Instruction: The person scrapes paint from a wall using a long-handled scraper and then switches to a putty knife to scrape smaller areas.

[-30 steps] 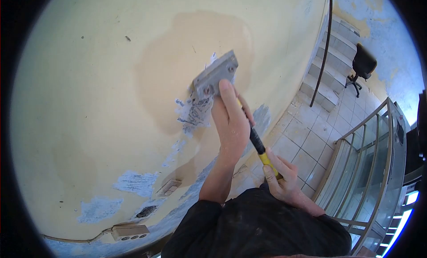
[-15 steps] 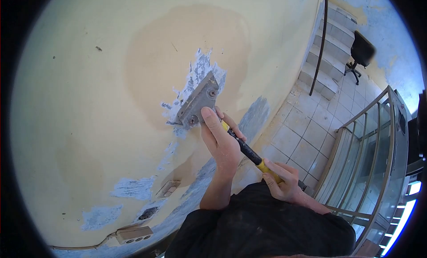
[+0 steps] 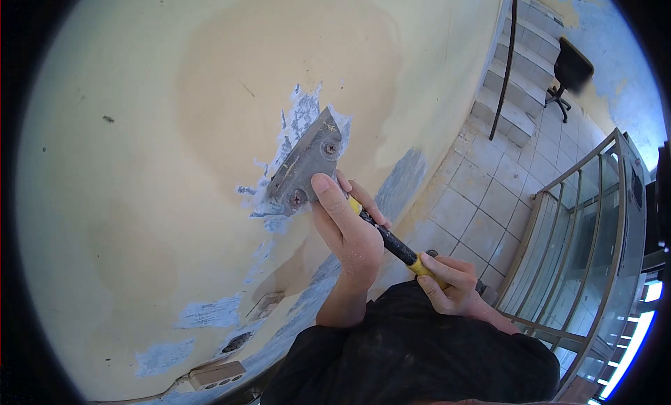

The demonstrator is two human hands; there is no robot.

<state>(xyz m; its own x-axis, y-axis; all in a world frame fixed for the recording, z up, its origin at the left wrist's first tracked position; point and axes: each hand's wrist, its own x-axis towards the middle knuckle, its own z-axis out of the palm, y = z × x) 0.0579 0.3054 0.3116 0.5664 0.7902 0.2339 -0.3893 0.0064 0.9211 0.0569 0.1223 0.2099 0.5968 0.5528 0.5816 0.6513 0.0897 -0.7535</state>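
Observation:
A scraper (image 3: pixel 305 166) with a wide grey metal head, two screws and a black and yellow handle lies against the wall (image 3: pixel 231 69). My left hand (image 3: pixel 347 216) is wrapped round its neck just behind the head, thumb on the metal. Farther down, my right hand (image 3: pixel 451 283) grips the yellow end of the handle. Around the blade, a ragged bare patch (image 3: pixel 305 111) of whitish blue shows within a damp, darker area of the yellowish paint.
Lower on the wall are a socket box (image 3: pixel 217 374), a hole (image 3: pixel 237 342) and more bare patches. At the right stand a glass-panelled metal frame (image 3: pixel 594 216), tiled steps (image 3: pixel 517 90), a dark rail (image 3: pixel 507 69) and a black office chair (image 3: pixel 573 64).
The scraper head has shifted slightly left and down in view, with my left hand still round it. The bare patch looks a little wider at its left edge. The view has shifted slightly.

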